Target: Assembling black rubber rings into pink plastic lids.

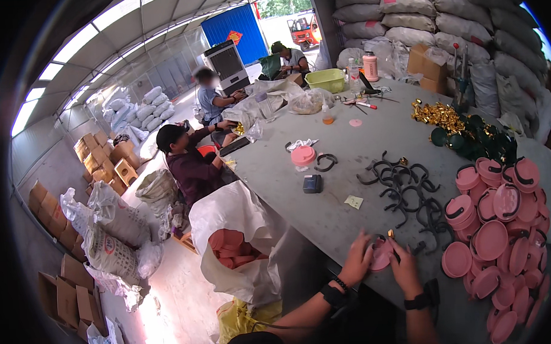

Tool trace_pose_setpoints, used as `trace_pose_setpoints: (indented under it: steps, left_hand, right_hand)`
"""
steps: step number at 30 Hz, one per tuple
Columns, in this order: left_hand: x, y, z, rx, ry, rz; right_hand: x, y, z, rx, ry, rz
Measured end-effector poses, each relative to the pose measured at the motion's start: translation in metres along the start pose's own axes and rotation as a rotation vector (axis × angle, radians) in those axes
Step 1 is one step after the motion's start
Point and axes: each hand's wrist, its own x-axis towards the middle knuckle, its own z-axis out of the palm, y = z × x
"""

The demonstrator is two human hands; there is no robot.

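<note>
At the table's near edge my left hand [356, 261] grips a round pink lid [380, 257] from its left side. My right hand [405, 269] is closed at the lid's other side, and a small gold-coloured piece [391, 233] stands up at its fingertips. How the gold piece meets the lid cannot be made out. Just beyond my hands lie many curved black handles [404, 195] in a loose tangle. A big heap of pink lids [490, 242] is to the right, some with black handles fitted.
Gold pieces [442, 117] and dark green discs [477, 139] are heaped at the far right. A small dark box [312, 183], a paper slip [353, 201] and a green basin [325, 80] are on the grey table. An open white sack [228, 204] stands left; co-workers sit beyond.
</note>
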Motion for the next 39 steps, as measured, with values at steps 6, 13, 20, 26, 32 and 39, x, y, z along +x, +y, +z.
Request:
trace_pose_setpoints:
  steps: [6, 13, 20, 26, 32, 39]
  left_hand:
    - [0.004, 0.013, -0.022, 0.685, -0.079, -0.146]
    - [0.002, 0.010, -0.021, 0.619, 0.028, -0.136]
    - [-0.002, 0.019, -0.023, 0.627, -0.025, -0.101]
    - [0.003, 0.031, -0.036, 0.668, -0.252, -0.013]
    - [0.039, 0.067, -0.067, 0.022, -0.172, -0.131]
    - [0.160, 0.199, 0.020, -0.082, -0.468, 0.259]
  right_hand:
    - [-0.001, 0.004, 0.008, 0.103, 0.076, 0.019]
    - [-0.003, -0.006, -0.014, -0.262, 0.260, 0.103]
    - [-0.004, 0.016, -0.014, -0.082, 0.183, 0.104]
    - [0.002, 0.015, 0.002, 0.114, 0.224, 0.134]
    - [0.005, 0.019, 0.005, 0.154, 0.304, 0.107]
    - [0.004, 0.024, 0.021, -0.064, 0.348, 0.074]
